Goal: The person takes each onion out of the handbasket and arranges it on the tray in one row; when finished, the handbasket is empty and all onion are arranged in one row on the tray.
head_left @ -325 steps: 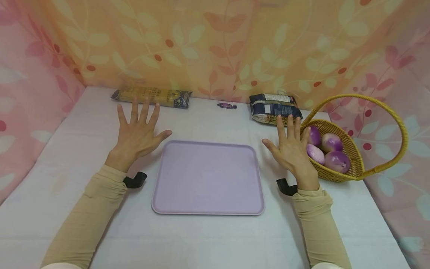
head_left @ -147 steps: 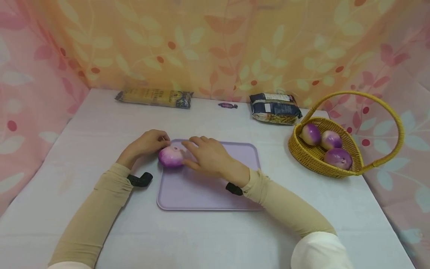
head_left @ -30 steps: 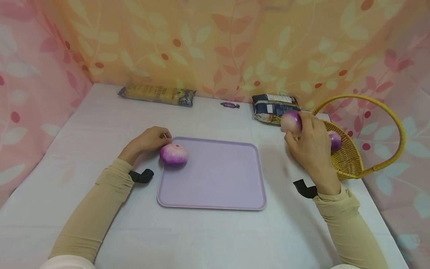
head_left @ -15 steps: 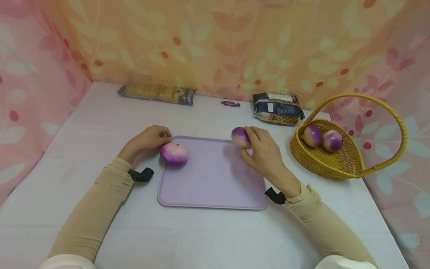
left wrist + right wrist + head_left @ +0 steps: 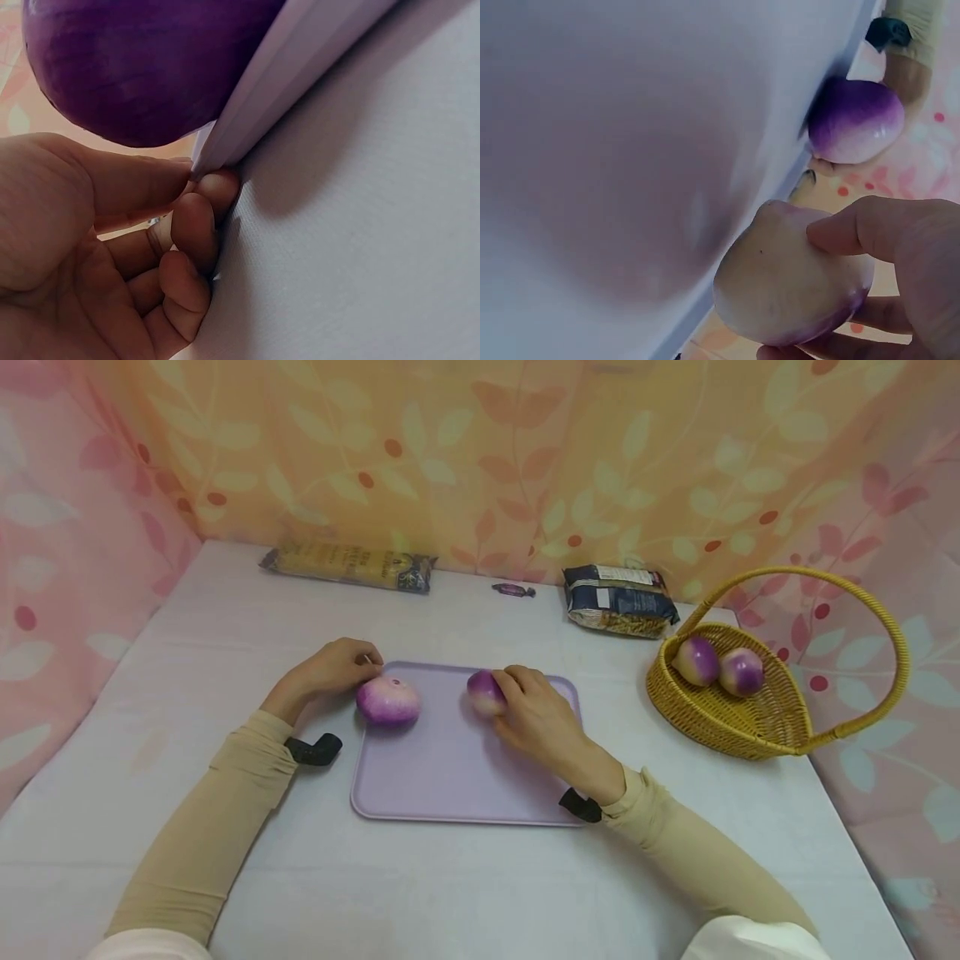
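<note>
My left hand (image 5: 333,670) pinches the far left corner of a lilac tray (image 5: 465,785), thumb on the rim and fingers curled beneath it, as the left wrist view shows. Beside it, a purple-and-white onion (image 5: 388,702) sits on the tray by the left edge; its dark purple side (image 5: 142,67) looms over the thumb. Above the tray's middle, my right hand (image 5: 543,718) grips a second onion (image 5: 486,693). In the right wrist view, the pale end of that onion (image 5: 780,277) shows a small pointed tip, and it hangs clear of the tray surface.
A yellow wicker basket (image 5: 693,722) with a tall handle stands at the right, holding two more onions (image 5: 741,672). Along the back lie a yellow pasta packet (image 5: 345,566), a small wrapped candy (image 5: 513,589) and a dark blue pasta bag (image 5: 621,602). Floral curtains surround the table.
Over the last second my right hand has carried the second onion left from the basket to over the tray. The left hand has stayed at the tray corner; the first onion was placed earlier.
</note>
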A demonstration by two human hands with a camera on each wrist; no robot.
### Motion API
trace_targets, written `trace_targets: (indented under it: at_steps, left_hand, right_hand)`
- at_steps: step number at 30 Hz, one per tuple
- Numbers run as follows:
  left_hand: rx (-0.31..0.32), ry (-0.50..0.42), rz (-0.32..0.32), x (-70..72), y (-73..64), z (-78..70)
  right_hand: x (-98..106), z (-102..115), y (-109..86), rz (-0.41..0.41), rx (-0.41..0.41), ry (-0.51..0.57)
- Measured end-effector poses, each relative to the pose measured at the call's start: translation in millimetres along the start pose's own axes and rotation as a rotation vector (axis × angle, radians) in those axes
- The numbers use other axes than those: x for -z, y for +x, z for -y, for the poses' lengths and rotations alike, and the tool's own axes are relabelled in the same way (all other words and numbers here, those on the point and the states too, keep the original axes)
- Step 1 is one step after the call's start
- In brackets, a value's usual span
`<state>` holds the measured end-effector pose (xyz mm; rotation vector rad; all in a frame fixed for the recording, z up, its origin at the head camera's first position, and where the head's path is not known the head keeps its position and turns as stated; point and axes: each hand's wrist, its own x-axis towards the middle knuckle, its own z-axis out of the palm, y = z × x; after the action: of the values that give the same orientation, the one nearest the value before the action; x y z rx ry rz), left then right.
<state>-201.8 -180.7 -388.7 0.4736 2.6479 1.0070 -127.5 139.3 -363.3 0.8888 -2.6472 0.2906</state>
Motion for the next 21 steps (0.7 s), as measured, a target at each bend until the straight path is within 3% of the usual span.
trace_targets:
  at_steps: [9,21]
  left_hand:
    - [-0.010,0.007,-0.001,1.7,-2.2,-4.4]
    - [-0.010,-0.008,0.000,0.1,0.1,0.7]
  right_hand:
    - [-10.9,8.3,4.4,-0.005,0.016,-0.021]
    - [-17.9,25.0,16.0,0.024,0.036,-0.018]
